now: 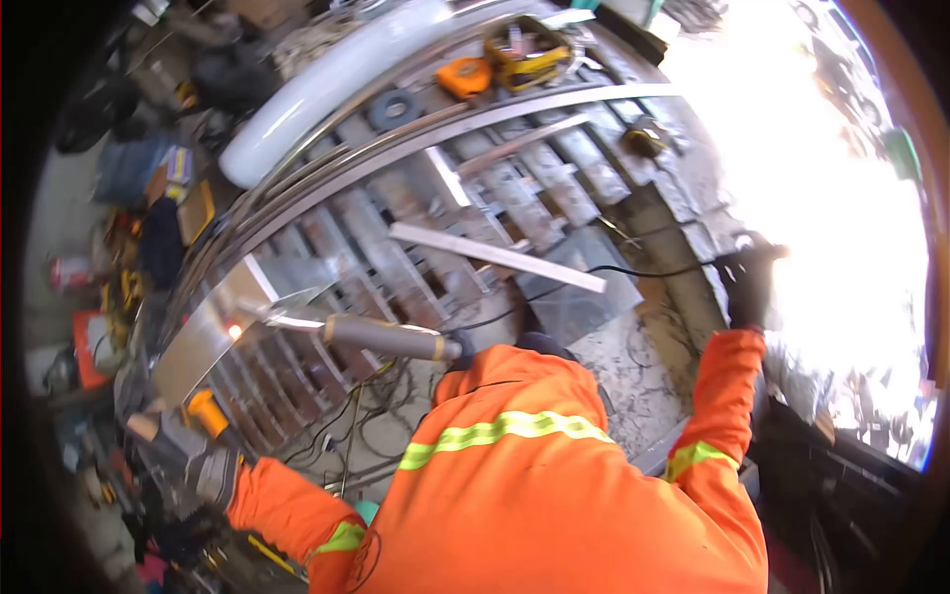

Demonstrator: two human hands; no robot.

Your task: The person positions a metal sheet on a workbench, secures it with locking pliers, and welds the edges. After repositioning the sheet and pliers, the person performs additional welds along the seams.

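Note:
My left hand, in a grey glove, reaches to the lower left, its fingers blurred. An orange-and-black tool lies right against the glove; I cannot tell whether the fingers grip it. Just above is a tan flat plate with a small glowing orange spot at its edge. A tool with a grey cylindrical handle and silvery neck points toward that spot from the right. Far right, my right hand, in a dark glove, is closed on a black cable that runs left across a thin grey plate.
Slatted metal bars form the work surface, with a loose pale strip across them. Behind lie a big white pipe, a tape measure, a disc and a yellow box. Cables cross the floor; glare covers the right.

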